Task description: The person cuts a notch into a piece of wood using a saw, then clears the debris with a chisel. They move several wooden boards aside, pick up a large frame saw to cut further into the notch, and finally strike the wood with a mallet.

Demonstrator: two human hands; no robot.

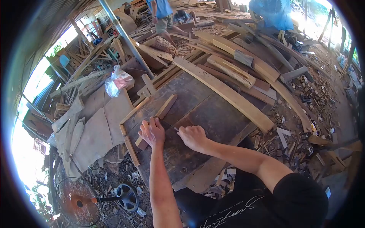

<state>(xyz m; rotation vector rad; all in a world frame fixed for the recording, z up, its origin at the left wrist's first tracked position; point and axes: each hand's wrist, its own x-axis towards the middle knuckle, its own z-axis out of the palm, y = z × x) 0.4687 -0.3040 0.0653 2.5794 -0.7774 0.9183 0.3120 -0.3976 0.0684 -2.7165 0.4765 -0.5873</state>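
A short wooden batten [166, 106] lies slantwise on a dark, worn board tabletop [207, 110]. My left hand [153, 132] is closed over the batten's middle, its fingers bent across the wood. To the right, my right hand [192, 138] makes a fist around a thin dark tool [170, 125], whose narrow shaft points toward the batten beside my left fingers. The handle is hidden inside the fist, and I cannot tell what kind of tool it is. Wooden edge strips [131, 151] run along the tabletop's left side.
A long plank [228, 95] crosses the table's far right part. Beyond it are stacked timbers [243, 49]. A plastic bag [118, 81] hangs near a metal pole [127, 40]. At lower left stands a fan [79, 203]. A person [162, 17] walks in the background.
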